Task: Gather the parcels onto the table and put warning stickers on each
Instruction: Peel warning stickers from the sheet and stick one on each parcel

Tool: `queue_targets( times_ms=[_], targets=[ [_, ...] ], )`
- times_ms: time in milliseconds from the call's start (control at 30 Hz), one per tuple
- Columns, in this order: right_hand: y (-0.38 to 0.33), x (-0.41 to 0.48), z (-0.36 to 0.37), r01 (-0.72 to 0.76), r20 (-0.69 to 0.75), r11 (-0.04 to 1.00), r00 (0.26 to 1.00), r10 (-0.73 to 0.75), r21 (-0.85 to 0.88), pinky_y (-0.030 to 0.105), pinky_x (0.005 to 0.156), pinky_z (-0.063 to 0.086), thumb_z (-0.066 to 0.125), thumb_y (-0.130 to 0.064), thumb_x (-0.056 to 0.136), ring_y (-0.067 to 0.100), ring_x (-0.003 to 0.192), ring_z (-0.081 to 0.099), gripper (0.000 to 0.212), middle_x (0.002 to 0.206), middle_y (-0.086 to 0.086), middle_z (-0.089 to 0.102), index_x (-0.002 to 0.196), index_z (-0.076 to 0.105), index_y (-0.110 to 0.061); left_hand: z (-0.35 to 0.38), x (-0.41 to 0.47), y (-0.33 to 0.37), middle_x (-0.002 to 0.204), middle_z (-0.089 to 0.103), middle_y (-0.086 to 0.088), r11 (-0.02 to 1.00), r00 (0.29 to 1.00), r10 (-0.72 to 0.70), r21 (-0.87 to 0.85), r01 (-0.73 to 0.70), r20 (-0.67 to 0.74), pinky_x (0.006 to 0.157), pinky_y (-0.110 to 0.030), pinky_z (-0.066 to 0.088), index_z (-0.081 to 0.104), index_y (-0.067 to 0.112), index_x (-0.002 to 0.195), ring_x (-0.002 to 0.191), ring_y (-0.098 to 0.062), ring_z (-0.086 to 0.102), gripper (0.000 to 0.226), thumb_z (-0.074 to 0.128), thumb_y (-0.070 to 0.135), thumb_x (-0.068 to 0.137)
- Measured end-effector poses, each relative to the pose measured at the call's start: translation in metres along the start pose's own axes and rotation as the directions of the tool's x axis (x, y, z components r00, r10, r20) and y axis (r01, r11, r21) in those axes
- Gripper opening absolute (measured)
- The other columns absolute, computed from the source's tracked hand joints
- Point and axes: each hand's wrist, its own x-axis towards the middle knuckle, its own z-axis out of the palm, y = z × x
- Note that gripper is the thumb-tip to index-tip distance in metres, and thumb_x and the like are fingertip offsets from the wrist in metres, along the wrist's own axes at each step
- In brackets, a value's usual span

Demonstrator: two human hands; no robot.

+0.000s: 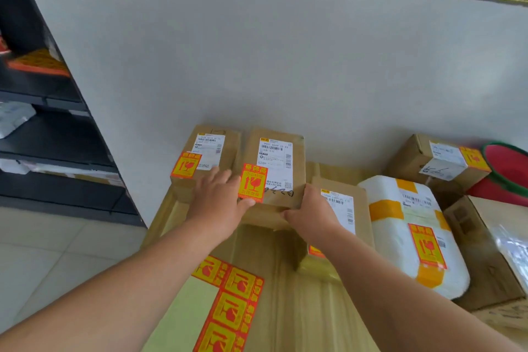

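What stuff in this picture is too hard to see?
Head view only.
Sticker sheet: lower part cut off by the bottom edge.
Sticker on the flat parcel: mostly hidden by the right arm.
Label on the middle parcel: print too small.
Orange thing on the shelf: blurred.

Head-worn view, angled forward and down, close over table (288, 308)

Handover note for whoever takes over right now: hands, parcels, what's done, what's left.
Left hand: fingers straight, resting on the middle box at its left edge.
Right hand: grips that box's near right corner.
Done: warning stickers show on the middle box, left box, flat box, white foam parcel, rear right box.
Left: far-right carton shows no sticker from here; sticker sheet lies near on the table.
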Motion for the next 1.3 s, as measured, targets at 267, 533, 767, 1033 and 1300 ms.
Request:
queue_targets(
  times_ms=[267,533,767,1033,1300],
  targets=[
    [-0.002,0.049,0.040,-0.077,0.047,0.995,0.996,0.080,-0.060,0.033,0.076,0.049,0.060,-0.023,0.091,0.021,0.092,0.057,0.038,0.111,0.003,0.058,0.122,0.039,-0.014,0.043,0.043,-0.030,0.160,0.008,-0.006,1.000,0.993,0.001,-0.015,0.001,0.114,0.120,-0.043,0.003,0.020,0.020,0.151,0.148,-0.024,0.000,0.067,0.037,0.055,0.095],
    [-0.010,0.075,0.057,-0.041,-0.024,0.998,0.999,0.039,-0.055,0.034,0.074,0.052,0.058,-0.021,0.092,0.023,0.093,0.061,0.040,0.112,0.004,0.061,0.126,0.038,-0.017,0.061,0.061,-0.047,0.132,0.055,-0.004,0.985,0.982,0.155,0.096,-0.144,-0.110,0.107,-0.041,0.029,0.050,0.016,0.135,0.124,-0.026,0.047,0.051,0.052,0.044,0.092],
    [-0.013,0.068,0.052,-0.005,-0.061,0.999,0.998,0.002,-0.053,0.038,0.083,0.053,0.059,-0.028,0.092,0.026,0.099,0.062,0.041,0.116,0.005,0.062,0.127,0.039,-0.019,0.059,0.071,-0.045,0.115,0.060,-0.006,0.987,0.986,0.103,0.136,-0.085,-0.132,0.092,-0.041,0.034,0.060,0.020,0.124,0.106,-0.030,0.051,0.038,0.051,0.040,0.093],
    [0.042,-0.003,0.016,0.192,-0.089,0.955,0.972,-0.216,-0.225,0.030,0.112,0.026,0.056,-0.038,0.093,0.015,0.142,0.026,0.066,0.157,-0.008,0.023,0.150,0.025,-0.024,0.051,0.060,-0.026,0.151,0.031,-0.009,0.977,1.000,0.007,0.215,-0.002,-0.023,0.113,-0.048,0.018,0.031,0.020,0.145,0.141,-0.030,0.021,0.072,0.019,0.066,0.091],
    [0.110,-0.036,0.008,0.069,-0.027,0.837,0.995,-0.100,-0.542,0.034,0.116,-0.011,0.052,-0.044,0.092,0.022,0.145,-0.022,0.093,0.160,0.001,-0.017,0.151,-0.015,-0.018,0.072,0.009,0.044,0.161,-0.004,-0.003,0.947,0.945,0.315,0.028,-0.319,0.091,0.118,-0.037,-0.007,0.002,0.018,0.153,0.147,-0.021,-0.011,0.077,0.031,0.059,0.094]
  ],
)
